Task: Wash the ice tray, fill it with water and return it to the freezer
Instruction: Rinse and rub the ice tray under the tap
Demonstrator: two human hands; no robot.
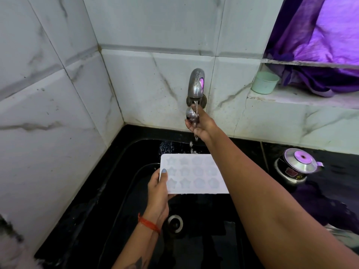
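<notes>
A white ice tray (192,174) with star and round moulds is held level over the black sink (124,191). My left hand (158,193) grips its left edge, thumb on top. My right hand (200,126) reaches up to the wall tap (196,85) and curls round its round knob (191,114). A thin stream of water (195,129) runs from the spout down past my right hand and lands at the tray's far edge. My right forearm covers the tray's right end.
The sink's metal drain (175,223) lies below the tray. A steel pressure cooker (297,166) stands on the black counter at the right. A pale green cup (264,82) sits on the window ledge beside purple cloth (320,45). Marble tiles close the left and back.
</notes>
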